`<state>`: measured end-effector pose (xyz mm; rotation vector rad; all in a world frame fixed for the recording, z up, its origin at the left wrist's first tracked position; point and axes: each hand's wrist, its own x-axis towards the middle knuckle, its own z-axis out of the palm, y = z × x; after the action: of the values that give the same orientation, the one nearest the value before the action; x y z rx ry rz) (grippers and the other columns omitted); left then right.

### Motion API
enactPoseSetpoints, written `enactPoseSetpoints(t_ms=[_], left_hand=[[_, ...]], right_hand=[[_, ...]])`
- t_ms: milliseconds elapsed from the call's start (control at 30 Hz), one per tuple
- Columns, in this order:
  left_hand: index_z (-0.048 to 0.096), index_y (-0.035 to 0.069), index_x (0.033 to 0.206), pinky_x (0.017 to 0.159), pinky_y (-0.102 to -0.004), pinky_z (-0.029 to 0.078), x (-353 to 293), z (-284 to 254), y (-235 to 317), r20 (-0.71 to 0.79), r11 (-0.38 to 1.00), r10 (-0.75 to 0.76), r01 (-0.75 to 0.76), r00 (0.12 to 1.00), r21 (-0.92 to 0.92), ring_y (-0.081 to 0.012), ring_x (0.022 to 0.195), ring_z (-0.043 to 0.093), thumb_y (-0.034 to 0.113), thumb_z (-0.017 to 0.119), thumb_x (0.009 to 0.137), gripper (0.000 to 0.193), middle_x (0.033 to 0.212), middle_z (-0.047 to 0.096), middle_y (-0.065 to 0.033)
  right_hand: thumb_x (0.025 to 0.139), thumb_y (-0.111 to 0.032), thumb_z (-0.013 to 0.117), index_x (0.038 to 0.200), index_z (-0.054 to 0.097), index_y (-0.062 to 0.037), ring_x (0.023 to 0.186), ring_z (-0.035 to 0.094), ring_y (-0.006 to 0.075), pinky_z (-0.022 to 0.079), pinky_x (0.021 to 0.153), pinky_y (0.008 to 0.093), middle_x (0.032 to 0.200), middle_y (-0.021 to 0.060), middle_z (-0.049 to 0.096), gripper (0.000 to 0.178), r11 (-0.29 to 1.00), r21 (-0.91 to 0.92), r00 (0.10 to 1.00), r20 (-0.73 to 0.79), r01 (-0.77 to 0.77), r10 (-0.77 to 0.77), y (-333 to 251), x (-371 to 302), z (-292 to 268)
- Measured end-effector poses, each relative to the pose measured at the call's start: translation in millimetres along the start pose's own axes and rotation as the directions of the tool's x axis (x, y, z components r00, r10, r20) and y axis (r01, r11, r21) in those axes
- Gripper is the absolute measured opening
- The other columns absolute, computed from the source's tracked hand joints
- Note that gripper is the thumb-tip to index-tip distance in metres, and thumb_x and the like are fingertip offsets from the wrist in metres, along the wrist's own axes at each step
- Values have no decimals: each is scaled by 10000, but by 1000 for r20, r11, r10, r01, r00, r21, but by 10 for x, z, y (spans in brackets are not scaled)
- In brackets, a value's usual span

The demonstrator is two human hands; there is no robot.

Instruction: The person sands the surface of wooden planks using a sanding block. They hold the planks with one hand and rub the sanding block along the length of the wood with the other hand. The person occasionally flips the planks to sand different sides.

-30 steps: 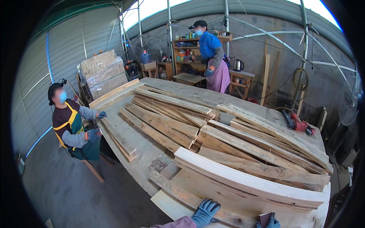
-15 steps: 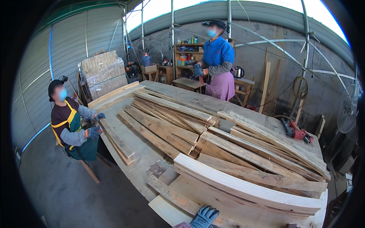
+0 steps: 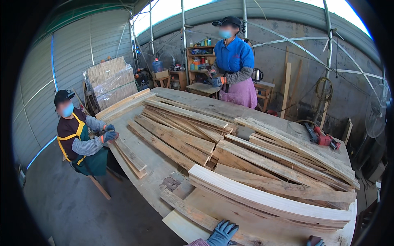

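Observation:
My left hand, in a blue-grey work glove, lies with its fingers spread on a rough, weathered plank at the table's near edge. Only the gloved fingertips of my right hand show at the bottom right, closed around a small dark brown block. What the block is made of, I cannot tell. Between my hands and the rest of the wood runs a stack of pale, freshly cut boards. Under the plank sits a light flat sheet.
Many rough planks cover the big table. A red power tool lies at the far right edge. At the left a co-worker in a green apron handles boards; another in a blue top stands across the table.
The brown block and my right fingertips have come further into view at the lower edge. My left hand stays on the plank. The co-worker across the table has lowered their hands slightly.

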<state>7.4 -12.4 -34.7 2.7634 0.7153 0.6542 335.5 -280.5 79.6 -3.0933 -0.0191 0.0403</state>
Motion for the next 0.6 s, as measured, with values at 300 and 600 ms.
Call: enactPoseSetpoints(t_ms=[300,600], left_hand=[[453,64,1379,1127,-603,235,-16,156,31,-51,997,3,1,999,72,-425,1300,353,460,804,633,915,1350,429,-189],[459,65,1371,1129,-597,241,38,-43,49,1,1000,-8,8,1000,-9,-421,1302,349,438,810,627,903,1345,430,-180]], right_hand=[[858,-579,582,1500,370,-91,1360,395,415,285,1134,509,1442,202,491,834,972,36,957,172,232,-234,-152,-171,-387],[802,-570,681,1504,354,-36,1395,355,417,247,1163,520,1479,233,434,941,834,15,831,-102,551,-547,2,-535,339]])
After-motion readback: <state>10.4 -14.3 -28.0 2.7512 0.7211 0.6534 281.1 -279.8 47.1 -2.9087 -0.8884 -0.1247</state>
